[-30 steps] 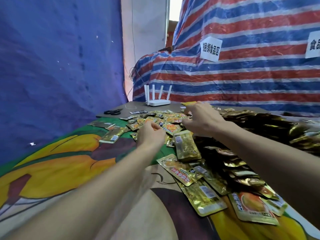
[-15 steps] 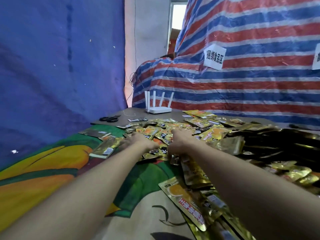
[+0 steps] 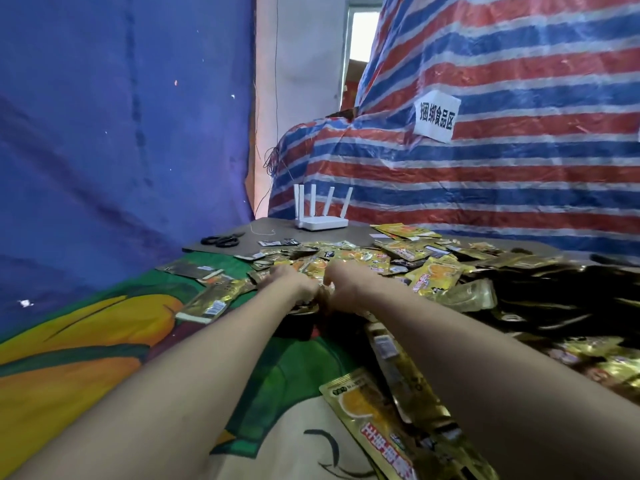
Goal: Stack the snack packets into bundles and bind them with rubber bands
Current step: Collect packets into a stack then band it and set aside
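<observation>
**Gathering phase, head view.** One second ago the right hand was lifted over the pile on the side nearer the router [image 3: 320, 216], with the left hand held apart from it. Half a second ago both had dropped into the packets. Now the left hand [image 3: 294, 282] and right hand [image 3: 341, 284] are together, side by side and almost touching, in front of the router at the edge of the pile farthest from it. The change suggests that loose packets are being drawn into one stack, and no rubber band is visible, so binding is judged not yet begun.

**Hands.** Only the backs and knuckles show. Both sets of fingers curl downward and appear to clamp a small clump of snack packets [image 3: 433, 271] between the palms. The fingertips are hidden, so how many packets are held cannot be told.

**Surroundings.** The remaining packets lie loose in front of the router and out to its right, spilling over a painted tablecloth [image 3: 104, 341]. Scissors [image 3: 221, 241] lie to the router's left. A striped tarp [image 3: 485, 185] bearing a paper label [image 3: 436, 116] rises behind it.
</observation>
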Motion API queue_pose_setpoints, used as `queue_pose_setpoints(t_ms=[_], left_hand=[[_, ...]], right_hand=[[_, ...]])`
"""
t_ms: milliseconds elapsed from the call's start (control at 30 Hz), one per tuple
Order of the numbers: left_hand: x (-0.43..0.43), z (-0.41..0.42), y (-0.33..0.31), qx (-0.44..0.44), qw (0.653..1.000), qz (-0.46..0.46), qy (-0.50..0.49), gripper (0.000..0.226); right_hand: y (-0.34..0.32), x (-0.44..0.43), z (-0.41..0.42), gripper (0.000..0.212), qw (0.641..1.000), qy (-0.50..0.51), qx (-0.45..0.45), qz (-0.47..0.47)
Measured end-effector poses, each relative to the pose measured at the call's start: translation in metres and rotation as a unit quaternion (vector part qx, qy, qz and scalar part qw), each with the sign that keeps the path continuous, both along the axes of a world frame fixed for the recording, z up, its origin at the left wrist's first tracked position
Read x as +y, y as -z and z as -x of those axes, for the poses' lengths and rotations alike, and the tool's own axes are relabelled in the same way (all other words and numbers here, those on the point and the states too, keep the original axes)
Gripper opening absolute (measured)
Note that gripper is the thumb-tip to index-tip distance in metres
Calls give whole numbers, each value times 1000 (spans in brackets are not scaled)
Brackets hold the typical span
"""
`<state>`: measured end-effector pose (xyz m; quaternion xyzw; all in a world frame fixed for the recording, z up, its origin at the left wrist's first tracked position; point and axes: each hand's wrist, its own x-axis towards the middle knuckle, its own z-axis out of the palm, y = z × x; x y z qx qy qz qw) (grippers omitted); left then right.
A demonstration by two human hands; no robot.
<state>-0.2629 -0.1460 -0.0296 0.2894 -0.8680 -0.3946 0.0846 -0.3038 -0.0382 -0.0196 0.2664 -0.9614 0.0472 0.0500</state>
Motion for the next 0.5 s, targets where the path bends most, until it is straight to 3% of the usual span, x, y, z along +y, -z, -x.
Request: queue_pose_setpoints(t_ms=[100,167,267,400,500], left_hand=[[1,-16,-3,21,996,-75,38,58],[2,-28,-7,26,989,-136,49,42],[6,-47,-18,56,987,-147,44,30],[4,-62,-19,92,986,-137,28,33],[6,-81,-19,105,981,-162,-12,17]], right_hand=[[-5,5,-13,41,999,-23,24,-12],[-7,7,-23,22,999,-23,13,21],[-8,13,-37,6,990,9,-12,139],[-14,29,-60,18,953,18,-27,301],[-24,43,-77,15,919,5,-12,395]])
